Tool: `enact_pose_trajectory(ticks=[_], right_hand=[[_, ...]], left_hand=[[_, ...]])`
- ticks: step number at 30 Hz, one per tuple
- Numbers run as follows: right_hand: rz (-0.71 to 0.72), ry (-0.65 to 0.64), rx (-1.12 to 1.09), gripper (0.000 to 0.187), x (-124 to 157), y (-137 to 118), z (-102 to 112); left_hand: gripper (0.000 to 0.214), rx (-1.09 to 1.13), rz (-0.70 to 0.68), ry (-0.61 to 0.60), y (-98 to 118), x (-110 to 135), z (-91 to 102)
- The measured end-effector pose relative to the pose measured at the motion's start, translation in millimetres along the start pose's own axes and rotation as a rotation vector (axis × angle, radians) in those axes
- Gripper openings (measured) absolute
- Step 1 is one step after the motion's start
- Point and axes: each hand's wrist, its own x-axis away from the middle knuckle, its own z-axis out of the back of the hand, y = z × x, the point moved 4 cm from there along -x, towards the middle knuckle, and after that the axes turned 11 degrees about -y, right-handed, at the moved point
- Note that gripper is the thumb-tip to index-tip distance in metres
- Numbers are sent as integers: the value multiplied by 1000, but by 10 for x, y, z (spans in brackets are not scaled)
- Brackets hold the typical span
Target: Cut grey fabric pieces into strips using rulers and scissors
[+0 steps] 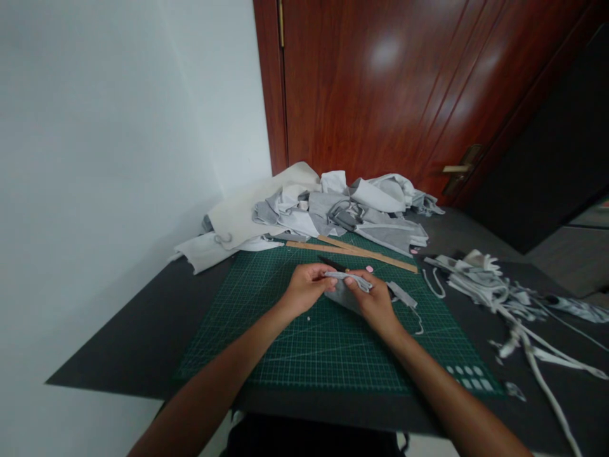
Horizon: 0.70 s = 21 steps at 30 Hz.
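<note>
Over the green cutting mat (pixel 285 355), your left hand (pixel 307 287) pinched one end of the folded grey cloth (pixel 343 294), your right hand (pixel 375 297) gripped the other, apparently aligning its edges, and next move probably called for an even hold.

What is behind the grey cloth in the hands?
Beyond the cloth, a dark blade, a pink piece and two wooden strips show on the green mat. Whatever lies directly behind the cloth and right hand is hidden.
</note>
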Motion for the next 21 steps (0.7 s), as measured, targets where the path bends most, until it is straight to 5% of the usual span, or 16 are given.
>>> enact_pose_trajectory(ticks=[9, 15, 21], right_hand=[[-151, 2, -280, 39, 33, 24, -103], [-133, -71, -224, 33, 65, 49, -166], [-6, 3, 9, 33, 57, -4, -111]], left_hand=[[4, -522, -319, 139, 313, 79, -1], [17, -332, -171, 91, 152, 21, 33], [15, -459, -180, 108, 118, 15, 61]])
